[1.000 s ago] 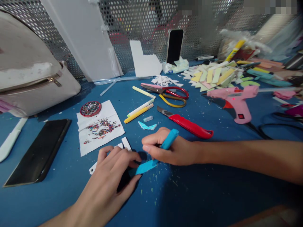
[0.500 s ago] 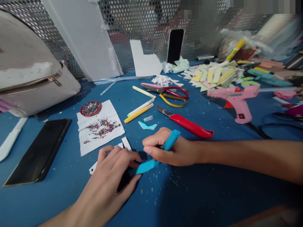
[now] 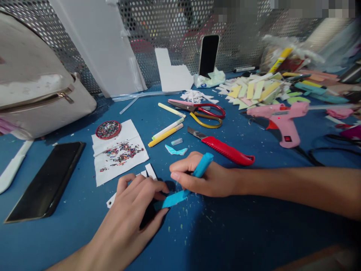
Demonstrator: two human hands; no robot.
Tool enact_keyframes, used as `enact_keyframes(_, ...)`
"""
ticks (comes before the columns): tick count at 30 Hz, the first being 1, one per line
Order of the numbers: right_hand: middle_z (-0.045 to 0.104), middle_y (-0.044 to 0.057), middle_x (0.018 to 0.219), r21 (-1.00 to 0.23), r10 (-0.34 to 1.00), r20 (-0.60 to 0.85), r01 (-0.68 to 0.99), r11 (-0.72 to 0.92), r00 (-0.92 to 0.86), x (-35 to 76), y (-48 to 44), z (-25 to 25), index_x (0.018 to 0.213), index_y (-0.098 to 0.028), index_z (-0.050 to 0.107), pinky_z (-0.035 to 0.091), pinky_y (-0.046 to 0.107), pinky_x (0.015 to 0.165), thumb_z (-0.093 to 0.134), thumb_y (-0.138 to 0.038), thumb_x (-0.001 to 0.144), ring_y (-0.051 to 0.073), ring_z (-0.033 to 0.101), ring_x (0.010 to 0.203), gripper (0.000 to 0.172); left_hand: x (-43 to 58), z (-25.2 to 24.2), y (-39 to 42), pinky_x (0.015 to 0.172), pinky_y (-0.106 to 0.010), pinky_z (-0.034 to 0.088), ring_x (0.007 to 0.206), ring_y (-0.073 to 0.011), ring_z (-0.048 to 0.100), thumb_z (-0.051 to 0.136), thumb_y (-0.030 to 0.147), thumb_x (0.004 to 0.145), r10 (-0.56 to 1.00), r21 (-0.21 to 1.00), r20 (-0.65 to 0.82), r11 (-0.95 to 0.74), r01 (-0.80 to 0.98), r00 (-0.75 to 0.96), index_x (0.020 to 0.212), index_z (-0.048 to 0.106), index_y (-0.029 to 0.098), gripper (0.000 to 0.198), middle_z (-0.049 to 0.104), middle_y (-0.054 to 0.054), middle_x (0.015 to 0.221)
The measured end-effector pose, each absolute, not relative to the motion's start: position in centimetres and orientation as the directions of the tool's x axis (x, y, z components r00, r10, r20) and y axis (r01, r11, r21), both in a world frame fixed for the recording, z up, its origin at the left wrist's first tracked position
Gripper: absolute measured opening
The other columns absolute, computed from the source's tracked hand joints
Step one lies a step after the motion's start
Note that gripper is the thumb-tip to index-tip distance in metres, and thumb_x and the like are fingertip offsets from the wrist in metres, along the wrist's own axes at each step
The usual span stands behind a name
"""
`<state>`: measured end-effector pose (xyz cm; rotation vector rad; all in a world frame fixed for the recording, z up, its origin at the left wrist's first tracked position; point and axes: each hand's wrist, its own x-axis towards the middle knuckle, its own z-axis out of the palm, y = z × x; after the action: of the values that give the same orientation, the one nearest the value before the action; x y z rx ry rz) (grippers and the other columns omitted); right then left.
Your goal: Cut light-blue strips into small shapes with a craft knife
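Observation:
In my right hand (image 3: 203, 175) is a blue marker (image 3: 203, 165), gripped like a pen. Its lower end meets the right end of a blue strip (image 3: 175, 198) lying on the table. My left hand (image 3: 141, 203) pins that strip's left end between curled fingers and thumb. Partly under the left fingers lie white pieces (image 3: 151, 171), one with a small hole at its end. A blue-edged scrap (image 3: 176, 150) and a small translucent cap (image 3: 177, 141) sit just beyond my right hand. Past them rests a red utility knife (image 3: 228, 150) with its blade out.
Behind are scissors (image 3: 197, 109), a yellow marker (image 3: 166, 135) and a pink glue gun (image 3: 282, 118) with its cord. Beads (image 3: 124, 152) lie on white paper beside a red dish (image 3: 108, 130). A black phone (image 3: 45, 180) is at left, paper strips (image 3: 256, 90) at back right.
My right hand and the blue marker have shifted very slightly, the marker's upper end a little left and up. My left hand stays in place on the strip.

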<state>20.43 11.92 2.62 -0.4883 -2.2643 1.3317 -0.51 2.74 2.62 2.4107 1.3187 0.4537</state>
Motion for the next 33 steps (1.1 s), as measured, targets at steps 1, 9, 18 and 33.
enact_keyframes(1,0.030,-0.006,0.059,-0.880,0.538,0.215,0.078,0.469,-0.815,20.42,11.92,2.61,0.062,-0.017,0.031,0.026,0.021,0.051,0.042,-0.019,0.097,0.006,0.030,0.054,0.037,-0.51,2.61,2.76,0.086,-0.035,0.032,0.092,-0.0158,0.053,0.052,0.020,0.095,0.850,0.453,0.111,-0.504,0.735,0.515,0.111,0.043,0.028,0.021,0.058,0.003,0.099)
enact_keyframes(9,0.029,-0.006,0.059,-0.882,0.559,0.216,0.085,0.463,-0.801,20.50,11.90,2.67,0.062,-0.018,0.029,0.026,0.021,0.051,0.041,-0.018,0.097,0.006,0.029,0.054,0.037,-0.48,2.54,2.95,0.087,-0.035,0.030,0.092,-0.0147,0.052,0.053,0.019,0.094,0.847,0.453,0.107,-0.508,0.733,0.521,0.111,0.043,0.027,0.022,0.057,0.004,0.099)
enact_keyframes(18,0.030,-0.006,0.060,-0.884,0.551,0.225,0.070,0.463,-0.803,20.51,11.90,2.61,0.062,-0.017,0.029,0.026,0.022,0.052,0.041,-0.019,0.098,0.006,0.029,0.054,0.037,-0.53,2.44,2.83,0.088,-0.036,0.030,0.092,-0.0159,0.053,0.054,0.021,0.094,0.850,0.451,0.113,-0.505,0.736,0.515,0.111,0.042,0.028,0.022,0.058,0.003,0.099)
enact_keyframes(33,0.042,-0.005,0.055,-0.955,0.669,0.169,0.049,0.294,-0.724,20.54,12.08,2.90,0.060,-0.015,0.046,0.033,0.018,0.047,0.041,-0.023,0.097,0.006,0.042,0.048,0.038,-0.47,2.70,2.62,0.084,-0.035,0.037,0.091,-0.0172,0.053,0.052,0.022,0.094,0.860,0.438,0.099,-0.489,0.754,0.500,0.112,0.044,0.028,0.020,0.060,0.001,0.101)
